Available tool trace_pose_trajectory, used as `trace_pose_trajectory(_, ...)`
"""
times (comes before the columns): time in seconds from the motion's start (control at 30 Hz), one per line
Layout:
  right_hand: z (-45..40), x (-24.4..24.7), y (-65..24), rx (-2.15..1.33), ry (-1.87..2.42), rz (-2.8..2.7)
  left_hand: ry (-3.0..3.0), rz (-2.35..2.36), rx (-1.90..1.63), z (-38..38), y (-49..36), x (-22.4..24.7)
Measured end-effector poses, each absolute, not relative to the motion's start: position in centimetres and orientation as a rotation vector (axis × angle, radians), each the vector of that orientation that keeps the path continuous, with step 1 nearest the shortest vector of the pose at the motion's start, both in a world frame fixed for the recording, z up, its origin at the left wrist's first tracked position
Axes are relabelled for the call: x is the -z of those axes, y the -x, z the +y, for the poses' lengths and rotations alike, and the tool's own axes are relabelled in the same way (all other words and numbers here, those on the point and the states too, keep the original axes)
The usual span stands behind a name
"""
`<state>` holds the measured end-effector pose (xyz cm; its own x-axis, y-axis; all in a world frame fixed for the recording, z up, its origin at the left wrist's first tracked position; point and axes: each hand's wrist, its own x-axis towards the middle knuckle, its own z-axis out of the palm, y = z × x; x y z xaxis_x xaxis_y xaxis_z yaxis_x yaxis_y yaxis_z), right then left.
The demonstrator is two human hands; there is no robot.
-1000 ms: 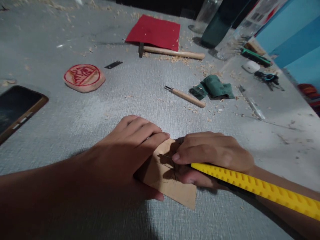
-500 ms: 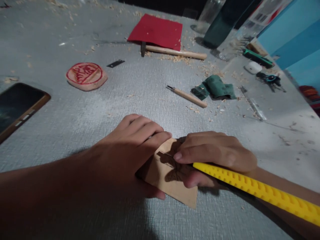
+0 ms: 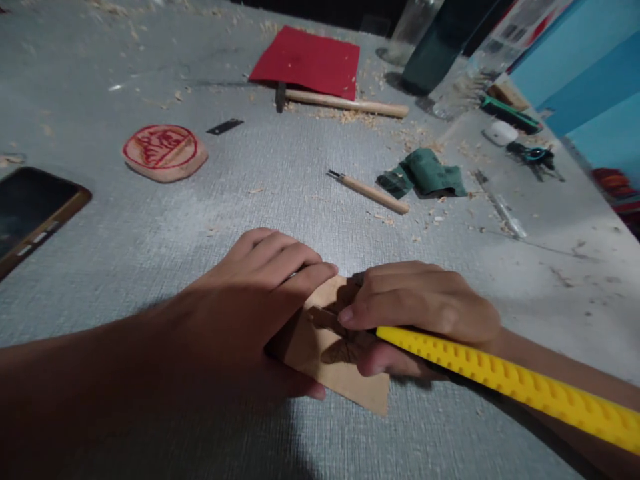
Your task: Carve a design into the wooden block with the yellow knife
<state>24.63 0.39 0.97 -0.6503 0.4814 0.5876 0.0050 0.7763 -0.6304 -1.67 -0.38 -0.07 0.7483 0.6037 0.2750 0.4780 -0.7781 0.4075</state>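
Near the front of the table, my left hand [image 3: 270, 293] is closed around the left side of a flat tan wooden piece [image 3: 320, 357], thumb at its lower edge and fingers along the far one. Dark drawn lines mark the top of the piece, partly in shadow. My right hand [image 3: 425, 303] grips a yellow utility knife [image 3: 500, 373], its handle running back along the forearm to the right. The blade end is over the piece, under my index fingertip; whether it cuts into the surface I cannot tell.
Beyond my hands lie a carving gouge [image 3: 373, 193], green sandpaper [image 3: 427, 173], a hammer [image 3: 345, 102], red sheet [image 3: 310, 63] and loose blade [image 3: 225, 127]. On the left are a wooden disc with a red design [image 3: 165, 152] and a phone [image 3: 37, 210]. Bottles [image 3: 440, 47] stand at the back right.
The whole view has shifted slightly, so everything sits a little further left. The knife tip and right hand stay over the wooden piece, with hardly any movement against it.
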Motion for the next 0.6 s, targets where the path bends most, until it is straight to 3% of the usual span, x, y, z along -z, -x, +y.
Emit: trace_pose_trajectory(0.6, 0.21, -1.21, -24.52, -0.757, 0.423, -2.202, -2.639, 0.809, -0.564, -0.27, 1.78, 0.01)
